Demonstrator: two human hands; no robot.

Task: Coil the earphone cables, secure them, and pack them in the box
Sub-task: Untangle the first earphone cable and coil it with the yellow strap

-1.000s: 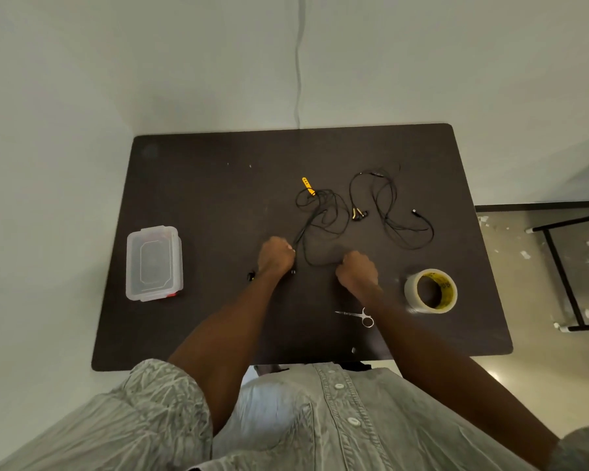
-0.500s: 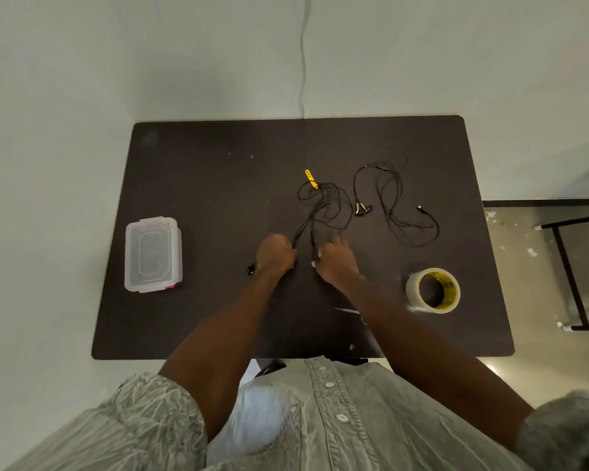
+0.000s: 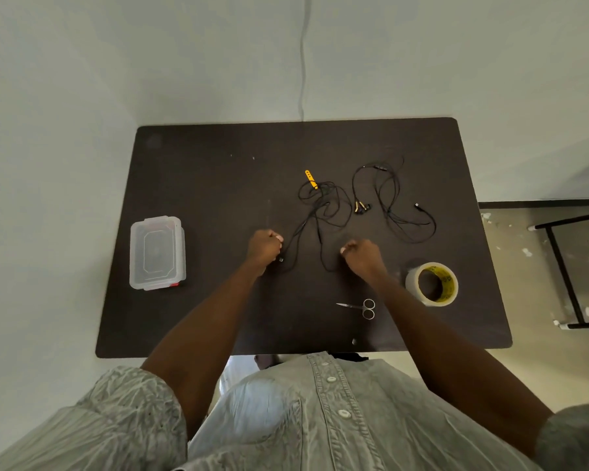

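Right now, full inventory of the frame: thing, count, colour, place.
table: 1, dark brown, centre, against the wall
earphone cables: 2 black tangles; one mid-table with a yellow tag, running to both hands; second one to its right, lying loose
box: 1, clear plastic, lid on, red clip, left side of table
tape roll: 1, clear with yellow core, right near side
scissors: 1, small, silver, near edge, beside the tape roll
metal frame: 1, black, on the floor far right
left hand: 1, closed on cable
right hand: 1, closed on cable
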